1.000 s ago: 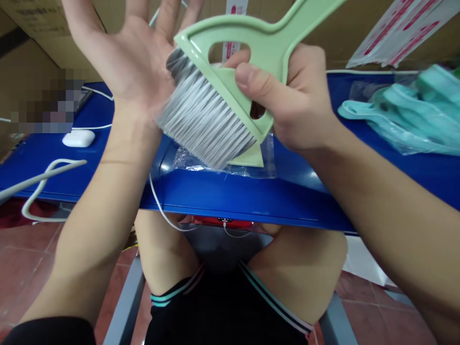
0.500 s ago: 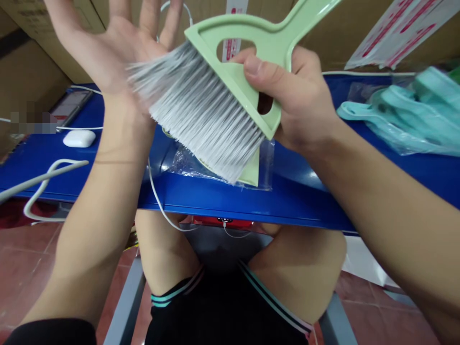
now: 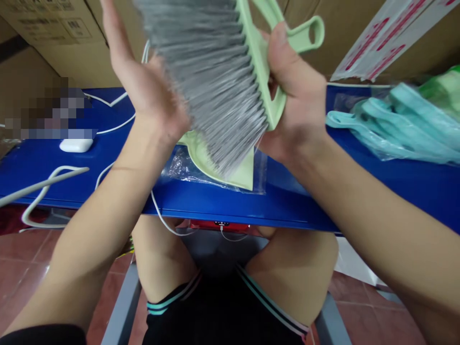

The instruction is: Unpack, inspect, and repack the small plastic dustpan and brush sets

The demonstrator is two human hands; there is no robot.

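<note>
We find the hand brush [image 3: 212, 72] swung upward, its head now high in view, with the right hand [image 3: 296, 93] clamped on the green plastic back [image 3: 260, 67]. The left hand [image 3: 147, 93] stands open, fingers spread, palm just beside the grey bristles [image 3: 230, 124] — not gripping. Below, a green dustpan [image 3: 219, 167] lies on clear plastic wrap [image 3: 176, 167] on the blue table [image 3: 215, 203] — the brush held above it.
</note>
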